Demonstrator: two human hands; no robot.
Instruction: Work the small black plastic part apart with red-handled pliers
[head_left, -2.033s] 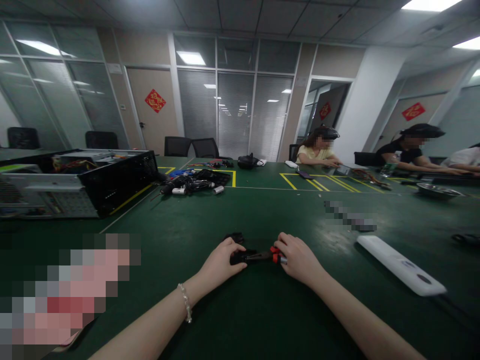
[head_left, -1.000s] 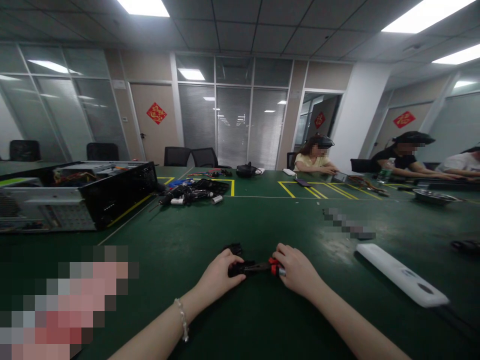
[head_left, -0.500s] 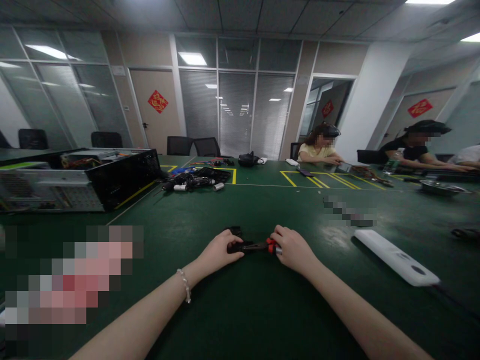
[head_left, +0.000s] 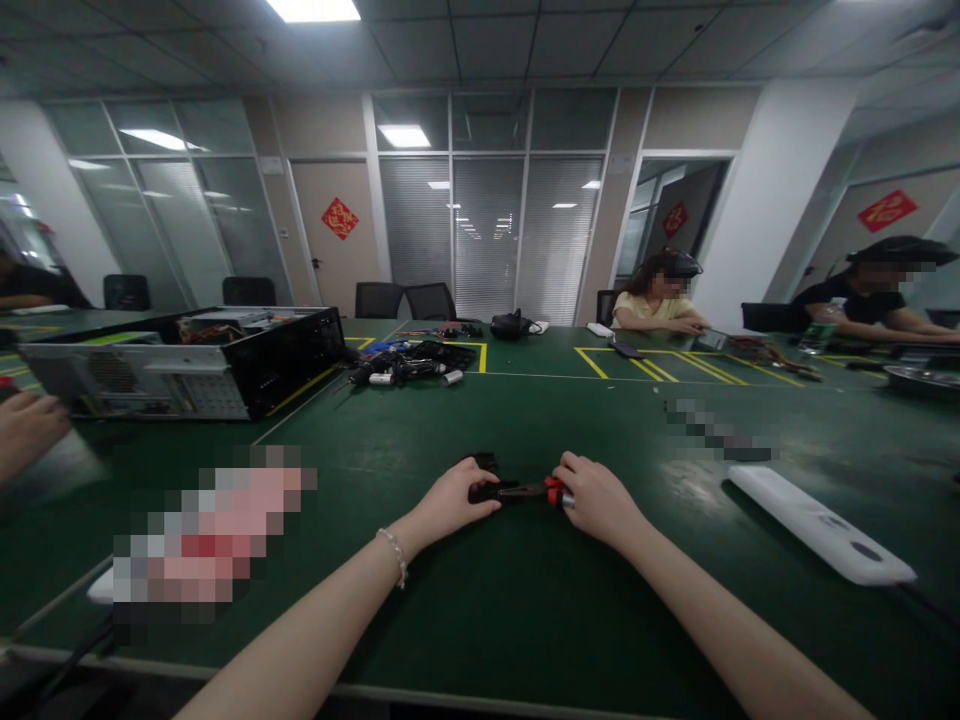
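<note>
Pliers (head_left: 525, 491) low over a green bench (head_left: 525, 620), long axis running left to right between two bare hands, nose toward the left. Right hand (head_left: 596, 500) at the handle end, fingers curled and clamped on the red handles. Left hand (head_left: 448, 495), bracelet (head_left: 394, 556) at the wrist, thumb and fingers pinched around a small black piece (head_left: 484, 492), in line with the nose. Contact between nose and piece too dark to confirm. Just beyond the left fingers, another black object (head_left: 484, 461). Bench edge near the bottom of view, well apart from the pliers; white power strip (head_left: 795, 515) off to the right; blurred pink shape (head_left: 225, 530) to the left.
</note>
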